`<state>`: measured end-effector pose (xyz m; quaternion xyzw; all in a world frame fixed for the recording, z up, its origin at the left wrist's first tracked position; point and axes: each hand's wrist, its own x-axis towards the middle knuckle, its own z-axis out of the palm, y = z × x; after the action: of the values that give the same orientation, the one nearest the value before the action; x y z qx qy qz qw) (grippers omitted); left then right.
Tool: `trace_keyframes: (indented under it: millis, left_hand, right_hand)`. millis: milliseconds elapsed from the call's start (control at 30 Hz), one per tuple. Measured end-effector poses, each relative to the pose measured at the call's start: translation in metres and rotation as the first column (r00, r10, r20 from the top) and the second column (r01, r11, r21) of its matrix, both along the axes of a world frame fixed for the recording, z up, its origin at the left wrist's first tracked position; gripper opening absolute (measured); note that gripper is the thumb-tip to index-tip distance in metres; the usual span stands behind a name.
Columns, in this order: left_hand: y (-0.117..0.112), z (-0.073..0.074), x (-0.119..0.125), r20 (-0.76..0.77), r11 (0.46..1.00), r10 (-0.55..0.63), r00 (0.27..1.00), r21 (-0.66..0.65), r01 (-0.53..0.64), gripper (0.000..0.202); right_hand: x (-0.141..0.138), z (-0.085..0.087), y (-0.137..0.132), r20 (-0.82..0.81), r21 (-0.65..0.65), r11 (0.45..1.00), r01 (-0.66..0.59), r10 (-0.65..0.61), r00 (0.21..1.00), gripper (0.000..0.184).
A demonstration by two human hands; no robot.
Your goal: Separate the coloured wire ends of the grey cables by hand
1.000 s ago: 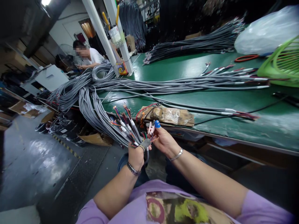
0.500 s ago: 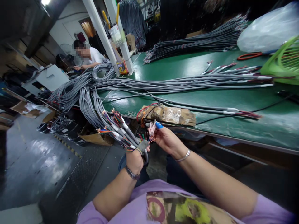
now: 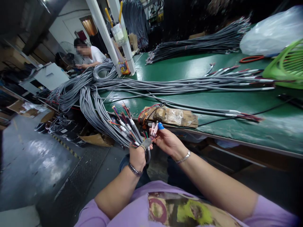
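Note:
My left hand (image 3: 138, 154) is closed round several grey cables (image 3: 133, 127), a grey cover on its thumb. The cables' stripped ends fan out up and to the left, showing white wrap and coloured wires. Close beside it, my right hand (image 3: 169, 142) has its fingers pinched together, with a blue cover on one fingertip. A small pale pink clip (image 3: 154, 128) sits at those fingertips, apparently gripped by them. Fine coloured wires (image 3: 147, 135) with copper tips stick up between the two hands. The far fingers of my right hand are partly hidden.
A taped wooden block (image 3: 176, 116) lies at the green bench's (image 3: 217, 126) front edge, just beyond my hands. Long grey cables (image 3: 165, 85) run across the bench. A green basket (image 3: 284, 64) and a plastic bag (image 3: 272, 33) stand at right. A person (image 3: 94, 55) sits at far left.
My left hand has risen slightly and turned the cables, so their stripped ends now point more upward and lie closer to the bench. My right hand has hardly moved.

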<state>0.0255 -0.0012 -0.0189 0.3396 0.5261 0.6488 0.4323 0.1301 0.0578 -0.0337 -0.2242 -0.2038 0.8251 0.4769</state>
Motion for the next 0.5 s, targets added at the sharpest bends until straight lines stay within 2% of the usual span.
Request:
trace_keyframes:
  millis: [233,500]
  left_hand:
    - [-0.008,-0.005,-0.004,0.000,1.000,0.011,1.000,0.013,-0.011,0.024]
    - [-0.019,-0.012,-0.010,-0.007,1.000,0.008,1.000,0.001,-0.008,0.022]
  right_hand:
    - [0.006,-0.001,-0.005,-0.047,0.006,0.997,-0.082,0.082,0.996,0.037]
    - [0.019,-0.009,-0.010,0.041,0.009,0.971,-0.238,0.237,0.971,0.041]
